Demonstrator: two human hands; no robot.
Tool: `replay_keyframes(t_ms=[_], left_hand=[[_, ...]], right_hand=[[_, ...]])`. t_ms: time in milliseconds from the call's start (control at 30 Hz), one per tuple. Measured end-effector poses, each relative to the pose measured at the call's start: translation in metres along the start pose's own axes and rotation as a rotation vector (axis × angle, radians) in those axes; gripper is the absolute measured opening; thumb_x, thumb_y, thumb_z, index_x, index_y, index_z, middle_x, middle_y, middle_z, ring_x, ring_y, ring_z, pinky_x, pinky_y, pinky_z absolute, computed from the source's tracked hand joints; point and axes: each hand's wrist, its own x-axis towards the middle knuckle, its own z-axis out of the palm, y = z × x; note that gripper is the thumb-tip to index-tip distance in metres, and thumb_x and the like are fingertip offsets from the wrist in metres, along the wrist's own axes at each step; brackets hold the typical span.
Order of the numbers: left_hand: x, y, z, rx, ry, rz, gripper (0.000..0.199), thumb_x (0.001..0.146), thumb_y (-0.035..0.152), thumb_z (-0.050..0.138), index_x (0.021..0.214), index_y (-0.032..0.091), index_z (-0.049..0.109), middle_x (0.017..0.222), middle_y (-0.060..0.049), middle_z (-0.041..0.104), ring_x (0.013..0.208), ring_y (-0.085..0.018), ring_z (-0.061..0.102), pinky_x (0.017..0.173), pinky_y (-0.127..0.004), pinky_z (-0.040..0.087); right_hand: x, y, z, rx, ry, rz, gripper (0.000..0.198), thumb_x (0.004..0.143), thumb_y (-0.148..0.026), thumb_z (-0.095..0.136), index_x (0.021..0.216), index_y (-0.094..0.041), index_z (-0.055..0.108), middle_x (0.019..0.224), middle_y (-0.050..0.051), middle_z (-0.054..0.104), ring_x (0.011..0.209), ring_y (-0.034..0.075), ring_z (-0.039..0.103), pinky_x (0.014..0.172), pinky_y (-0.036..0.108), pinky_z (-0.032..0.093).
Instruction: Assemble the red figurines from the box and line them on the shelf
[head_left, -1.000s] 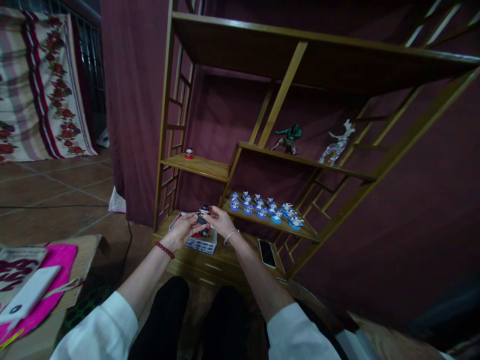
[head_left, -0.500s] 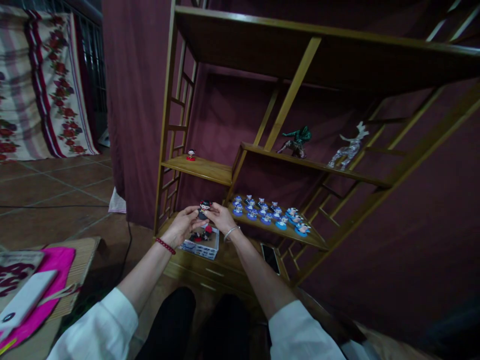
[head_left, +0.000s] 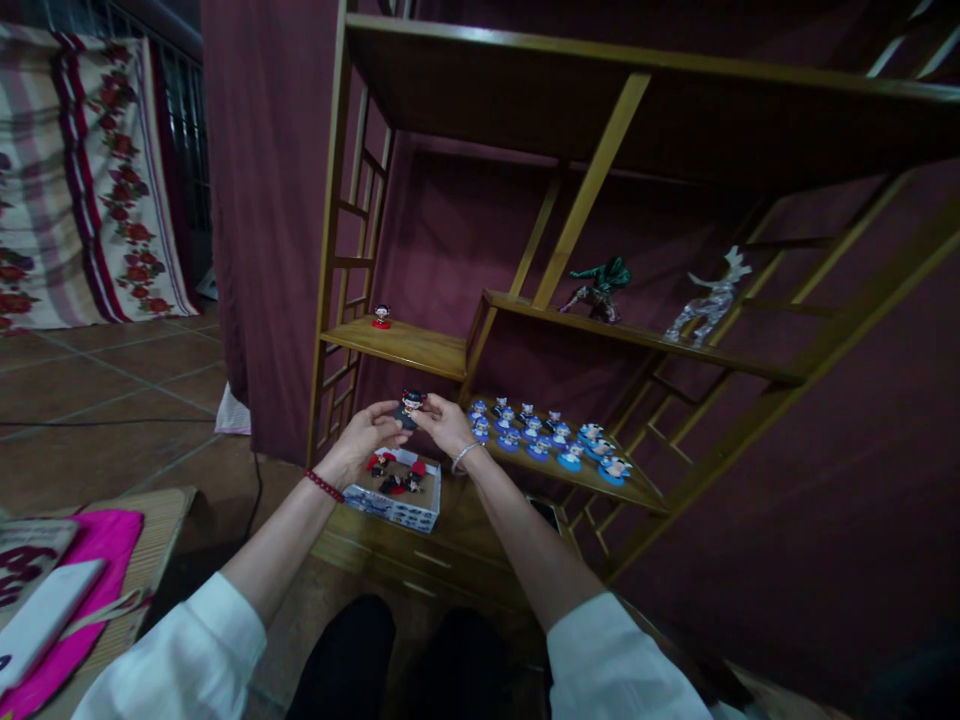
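Observation:
A small black-haired doll figurine (head_left: 412, 402) with a dark base is held between my two hands. My left hand (head_left: 367, 432) grips it at the base from the left, and my right hand (head_left: 448, 425) pinches it from the right. Below them stands a patterned cardboard box (head_left: 401, 513), open at the top, with several red and black figurines (head_left: 394, 484) lying inside. On the left shelf (head_left: 405, 348) of the wooden rack, a similar figurine (head_left: 382, 316) stands upright on a red base.
Several blue-based figurines (head_left: 533, 428) stand in rows on the lower right shelf. Above them are a green-topped figure (head_left: 600, 288) and a silvery deer statue (head_left: 709, 300). A phone (head_left: 544, 511) lies partly behind my right forearm. A pink item (head_left: 112, 540) lies on a mat at left.
The view has shifted slightly, and my hands have risen a little relative to the box, uncovering more of its contents. The figurine is still held by both hands.

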Motion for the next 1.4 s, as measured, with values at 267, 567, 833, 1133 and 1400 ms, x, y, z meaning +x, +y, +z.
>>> replay_keyframes(t_ms=[267,567,833,1133,1400], left_hand=[[0.012,0.015,0.010,0.125,0.013,0.109,0.031,0.066,0.004,0.063,0.093,0.012,0.048,0.064,0.002,0.059,0.060,-0.010,0.061,0.058,-0.022,0.050],[0.030,0.042,0.020,0.235,-0.009,0.256,0.026,0.065,0.007,0.061,0.089,0.011,0.052,0.060,0.004,0.056,0.052,-0.008,0.056,0.054,-0.022,0.047],[0.047,0.055,0.023,0.236,0.037,0.324,0.025,0.066,0.005,0.058,0.088,0.013,0.049,0.056,0.006,0.053,0.052,-0.009,0.057,0.057,-0.023,0.047],[0.077,0.055,0.012,0.435,0.105,0.418,0.026,0.063,0.008,0.059,0.087,0.015,0.051,0.060,0.005,0.054,0.051,-0.007,0.051,0.054,-0.021,0.045],[0.080,0.069,0.009,1.126,0.230,0.624,0.023,0.074,0.016,0.049,0.094,0.020,0.059,0.085,-0.006,0.064,0.083,-0.020,0.056,0.081,-0.032,0.041]], right_hand=[[0.017,-0.011,-0.009,-0.047,0.001,-0.078,0.017,0.068,-0.023,0.059,0.084,-0.017,0.059,0.089,0.003,0.066,0.083,0.016,0.062,0.078,0.032,0.049],[0.041,-0.039,-0.017,-0.007,-0.005,-0.077,0.020,0.067,-0.020,0.060,0.087,-0.017,0.059,0.084,0.001,0.067,0.079,0.015,0.062,0.076,0.032,0.050],[0.067,-0.053,-0.018,-0.043,0.028,-0.049,0.017,0.066,-0.013,0.058,0.083,-0.016,0.059,0.083,0.001,0.067,0.078,0.014,0.062,0.075,0.030,0.049],[0.093,-0.050,-0.019,-0.086,0.040,-0.048,0.018,0.066,-0.014,0.058,0.085,-0.015,0.060,0.083,0.001,0.067,0.076,0.013,0.061,0.071,0.028,0.049],[0.120,-0.039,-0.019,-0.188,0.107,-0.025,0.019,0.065,-0.015,0.059,0.084,-0.015,0.060,0.080,0.001,0.066,0.073,0.014,0.060,0.068,0.028,0.049]])
